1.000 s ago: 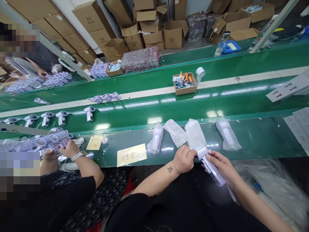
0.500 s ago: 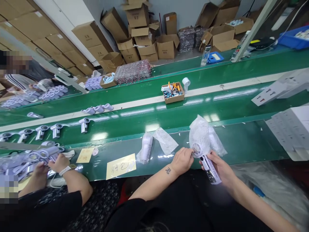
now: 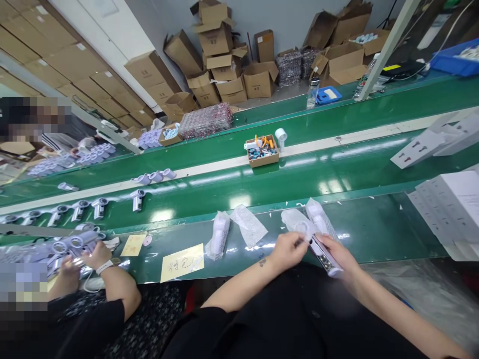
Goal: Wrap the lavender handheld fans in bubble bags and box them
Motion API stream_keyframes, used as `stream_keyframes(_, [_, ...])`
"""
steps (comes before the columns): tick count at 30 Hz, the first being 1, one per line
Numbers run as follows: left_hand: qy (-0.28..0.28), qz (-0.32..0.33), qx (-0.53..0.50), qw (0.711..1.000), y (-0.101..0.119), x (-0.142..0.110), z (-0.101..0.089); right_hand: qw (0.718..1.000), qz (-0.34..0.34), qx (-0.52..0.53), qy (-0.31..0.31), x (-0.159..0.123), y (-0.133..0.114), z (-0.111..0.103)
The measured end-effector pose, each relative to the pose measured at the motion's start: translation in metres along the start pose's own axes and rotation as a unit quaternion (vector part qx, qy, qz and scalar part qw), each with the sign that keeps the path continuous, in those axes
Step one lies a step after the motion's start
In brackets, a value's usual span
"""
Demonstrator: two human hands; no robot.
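A lilac handheld fan (image 3: 325, 257) with a round head and a dark, see-through panel on its handle lies tilted in my right hand (image 3: 341, 257). My right fingers are wrapped round the handle. A clear bubble-wrap bag (image 3: 295, 219) covers the fan's head. My left hand (image 3: 290, 249) is closed at the bag's edge beside the head, and its fingertips are partly hidden. Just behind, a wrapped fan (image 3: 321, 219) lies on the bench. Left of my hands are a flat bubble-wrap bag (image 3: 250, 227) and another wrapped fan (image 3: 218, 237).
A handwritten yellow paper (image 3: 182, 263) lies on the bench (image 3: 374, 234). To the left, a co-worker's hands (image 3: 98, 255) are among more fans. Across the green belt (image 3: 209, 194) stands a small parts box (image 3: 264, 158). White boxes (image 3: 445, 212) are stacked at right.
The fan in my right hand has tilted flatter, and the bag round its head has come down lower. My left hand has shifted slightly along the bag. The view has moved a little.
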State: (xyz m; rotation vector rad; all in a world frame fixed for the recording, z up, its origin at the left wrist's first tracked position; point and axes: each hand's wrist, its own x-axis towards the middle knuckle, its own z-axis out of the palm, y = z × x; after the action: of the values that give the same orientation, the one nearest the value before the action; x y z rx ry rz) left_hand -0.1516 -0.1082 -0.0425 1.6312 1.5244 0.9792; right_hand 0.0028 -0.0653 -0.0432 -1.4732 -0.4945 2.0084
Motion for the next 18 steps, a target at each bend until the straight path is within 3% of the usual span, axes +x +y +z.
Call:
stream_keyframes(2, [0.027,-0.087,-0.026,0.995,0.005,0.009,-0.002,0.998,-0.010,-0.059,0.011,0.001,-0.005,-0.005])
stream_keyframes(4, [0.001,-0.121,-0.028,0.992,0.009,0.015,-0.005,0.981,-0.042,-0.189,0.024,-0.001,-0.013,-0.015])
stream_keyframes(7, [-0.056,-0.159,-0.020,0.985,0.017,0.013,-0.009,0.903,-0.157,-0.400,0.006,-0.014,-0.029,-0.032])
stream_keyframes(9, [-0.102,-0.160,-0.042,0.981,0.025,0.007,-0.011,0.865,-0.219,-0.451,-0.034,-0.028,-0.038,-0.040])
stream_keyframes(10, [-0.133,-0.148,-0.062,0.978,0.028,0.003,-0.014,0.865,-0.225,-0.445,-0.049,-0.037,-0.041,-0.041])
stream_keyframes(12, [-0.176,-0.141,-0.114,0.968,0.034,-0.001,-0.024,0.900,-0.195,-0.386,-0.061,-0.053,-0.047,-0.041])
stream_keyframes(15, [-0.125,-0.133,-0.183,0.966,0.037,0.006,-0.046,0.953,-0.141,-0.257,-0.072,-0.068,-0.054,-0.034])
stream_keyframes(17, [-0.096,-0.041,-0.179,0.978,0.040,0.018,-0.055,0.968,-0.131,-0.187,-0.100,-0.071,-0.055,-0.026])
stream_keyframes(18, [-0.109,0.016,-0.157,0.981,0.042,0.024,-0.055,0.973,-0.132,-0.156,-0.109,-0.071,-0.054,-0.021])
